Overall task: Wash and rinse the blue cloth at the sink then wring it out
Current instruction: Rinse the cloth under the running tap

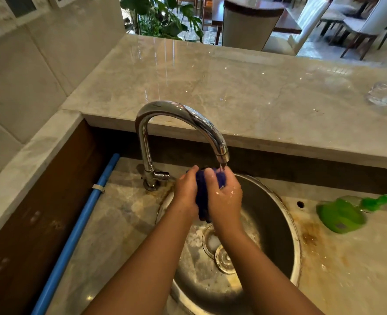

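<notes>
Marble counter (256, 87) framed a round steel sink (294, 235), which held only foam near the drain (no standing water). Under the chrome faucet (188, 114), the left hand (185, 194) and right hand (224, 196) both curled tightly round the bunched blue cloth (202, 192). It looked soft, sodden and probably slippery, best wrung by its ends.

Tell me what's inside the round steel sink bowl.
In the round steel sink bowl: a foamy drain opening and a metal strainer disc lying by it. The forearms hide part of the bottom.
</notes>
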A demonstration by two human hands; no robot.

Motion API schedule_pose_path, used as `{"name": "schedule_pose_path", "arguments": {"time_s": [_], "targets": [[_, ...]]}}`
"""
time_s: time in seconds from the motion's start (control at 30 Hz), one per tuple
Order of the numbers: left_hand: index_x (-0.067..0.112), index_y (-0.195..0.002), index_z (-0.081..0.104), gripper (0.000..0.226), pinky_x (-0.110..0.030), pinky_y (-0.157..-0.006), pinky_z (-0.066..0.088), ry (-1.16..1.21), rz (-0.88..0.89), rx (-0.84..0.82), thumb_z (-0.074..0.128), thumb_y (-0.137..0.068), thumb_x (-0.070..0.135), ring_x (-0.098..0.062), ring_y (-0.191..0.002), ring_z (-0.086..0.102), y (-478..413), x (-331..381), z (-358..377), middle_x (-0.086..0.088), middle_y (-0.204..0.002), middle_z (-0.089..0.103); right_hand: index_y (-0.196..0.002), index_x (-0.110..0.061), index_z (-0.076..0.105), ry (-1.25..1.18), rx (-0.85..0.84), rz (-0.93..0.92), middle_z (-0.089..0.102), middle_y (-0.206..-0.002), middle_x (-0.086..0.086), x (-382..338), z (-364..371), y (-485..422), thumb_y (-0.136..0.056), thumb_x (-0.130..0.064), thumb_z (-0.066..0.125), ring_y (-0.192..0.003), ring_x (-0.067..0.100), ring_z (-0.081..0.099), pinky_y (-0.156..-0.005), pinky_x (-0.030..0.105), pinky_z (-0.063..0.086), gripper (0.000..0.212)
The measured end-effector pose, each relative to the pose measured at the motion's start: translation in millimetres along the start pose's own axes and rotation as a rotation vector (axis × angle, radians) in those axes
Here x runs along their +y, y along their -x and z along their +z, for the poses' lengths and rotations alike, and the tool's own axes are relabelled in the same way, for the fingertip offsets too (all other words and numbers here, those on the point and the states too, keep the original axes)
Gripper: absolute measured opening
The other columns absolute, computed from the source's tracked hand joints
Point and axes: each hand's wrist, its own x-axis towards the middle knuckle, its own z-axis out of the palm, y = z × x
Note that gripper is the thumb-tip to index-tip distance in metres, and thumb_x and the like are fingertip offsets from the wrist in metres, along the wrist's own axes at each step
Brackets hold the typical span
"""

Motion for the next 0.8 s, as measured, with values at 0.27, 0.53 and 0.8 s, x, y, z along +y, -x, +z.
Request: {"name": "schedule_pose_path", "arguments": {"time_s": [0.27, 0.53, 0.8], "targets": [[0.016, -0.118, 0.069, 0.043, -0.04, -0.074, 0.059, 0.117, 0.026, -0.183, 0.061, -0.094, 0.05, -0.028, -0.099, 0.074, 7, -22, -4, -0.011, -0.11, 0.077, -0.082, -0.019, 0.06, 0.259, 0.038, 0.214, 0.064, -0.074, -0.002, 29, 9, -38, -0.099, -0.044, 0.053, -0.068, 0.013, 0.061, -0.06, 0.032, 0.048, 0.03], [0.018, -0.124, 0.062, 0.043, -0.055, -0.094, 0.055, 0.009, 0.103, -0.023, 0.065, -0.093, 0.047, -0.034, -0.109, 0.068, -1, -6, -4, -0.01, -0.117, 0.071, -0.076, -0.018, 0.057, -0.042, 0.129, 0.225, 0.055, -0.066, -0.003, 10, -7, -24, -0.101, -0.033, 0.054, -0.057, 0.009, 0.051, -0.055, 0.024, 0.045, 0.029], [0.015, -0.082, 0.081, 0.052, -0.036, -0.077, 0.059, 0.048, 0.005, -0.182, 0.053, -0.095, 0.058, -0.021, -0.081, 0.077, 5, -21, 4, -0.009, -0.086, 0.079, -0.08, -0.021, 0.059, 0.21, 0.059, 0.058, 0.064, -0.07, -0.004, 8, 6, -16, -0.097, -0.048, 0.052, -0.069, 0.013, 0.063, -0.066, 0.033, 0.052, 0.033]]}}
